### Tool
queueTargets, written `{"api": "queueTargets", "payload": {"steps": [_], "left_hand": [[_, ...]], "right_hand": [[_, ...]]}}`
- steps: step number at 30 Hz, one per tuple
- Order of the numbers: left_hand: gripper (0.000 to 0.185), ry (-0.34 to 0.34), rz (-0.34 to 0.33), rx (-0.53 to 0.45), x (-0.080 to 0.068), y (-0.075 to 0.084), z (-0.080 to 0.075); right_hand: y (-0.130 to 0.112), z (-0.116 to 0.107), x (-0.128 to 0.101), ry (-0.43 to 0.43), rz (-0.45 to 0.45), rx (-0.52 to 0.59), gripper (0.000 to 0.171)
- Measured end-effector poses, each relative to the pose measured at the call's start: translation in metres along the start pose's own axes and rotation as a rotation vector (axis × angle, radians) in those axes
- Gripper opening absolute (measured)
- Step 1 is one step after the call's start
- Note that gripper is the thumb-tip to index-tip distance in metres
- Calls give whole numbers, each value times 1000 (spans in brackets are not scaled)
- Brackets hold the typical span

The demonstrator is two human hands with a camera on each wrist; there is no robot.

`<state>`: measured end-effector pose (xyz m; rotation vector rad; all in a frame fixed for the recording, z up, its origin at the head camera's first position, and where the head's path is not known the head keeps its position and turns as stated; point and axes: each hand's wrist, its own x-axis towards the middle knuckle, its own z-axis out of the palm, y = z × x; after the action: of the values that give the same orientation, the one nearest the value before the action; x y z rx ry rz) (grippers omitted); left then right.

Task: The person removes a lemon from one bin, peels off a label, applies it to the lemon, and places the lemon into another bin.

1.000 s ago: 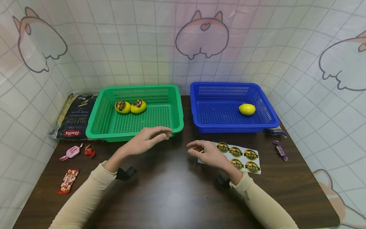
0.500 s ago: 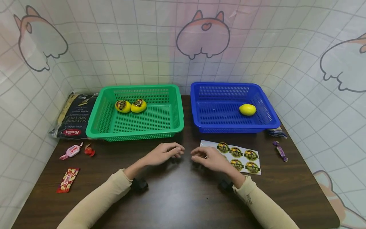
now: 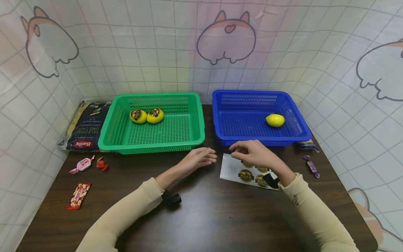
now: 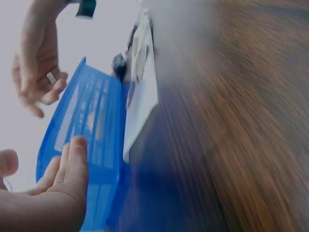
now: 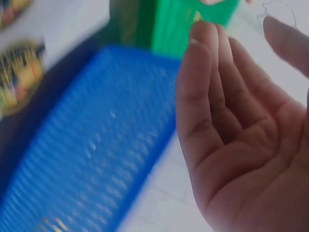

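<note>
My left hand hovers over the table just left of the sticker sheet, fingers nearly straight and nothing in them. Above the sheet of round black-and-gold stickers, close to the front of the blue basket, is my right hand. Its palm shows bare in the right wrist view, with the fingers loosely bent. One plain lemon lies in the blue basket. Two lemons with stickers on them, one left and one right, sit side by side in the green basket. Part of the sheet is hidden under my right arm.
A dark pasta bag lies left of the green basket. Nearer are a pink-white candy, a red candy and a red snack bar. A purple candy and a small packet lie on the right.
My left hand has moved from the green basket's front edge rightward toward the sheet. My right hand has shifted right and farther forward, uncovering the sheet's left end.
</note>
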<state>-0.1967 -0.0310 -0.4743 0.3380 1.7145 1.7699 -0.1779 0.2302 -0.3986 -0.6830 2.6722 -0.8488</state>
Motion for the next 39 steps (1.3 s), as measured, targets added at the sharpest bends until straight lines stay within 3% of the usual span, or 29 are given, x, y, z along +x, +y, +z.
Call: {"api": "queueTargets", "payload": {"steps": [7,12,16,23,27,35,39], "left_hand": [[57,32,-19,-188,16,10,18],[58,80,8,-300,30,15,26],[56,86,0,-357,37,16,29],[49,108,18,-387,48,18,31],[52,116,36,-404,56,20,33],[48,173,17,-447,59,22,37],[39,178,14,-441,58,21,36]], "right_hand": [[2,-52,7,-35,-15,-79,35],[2,-95,16,19,12,-154,36],[20,-126,29,47,97,-170,40],[70,-167,55,67,285,-36,59],[91,-175,66,89,368,-26,64],[133,-156,79,281,434,-119,51],[148,-146,82,228,487,-133,53]]}}
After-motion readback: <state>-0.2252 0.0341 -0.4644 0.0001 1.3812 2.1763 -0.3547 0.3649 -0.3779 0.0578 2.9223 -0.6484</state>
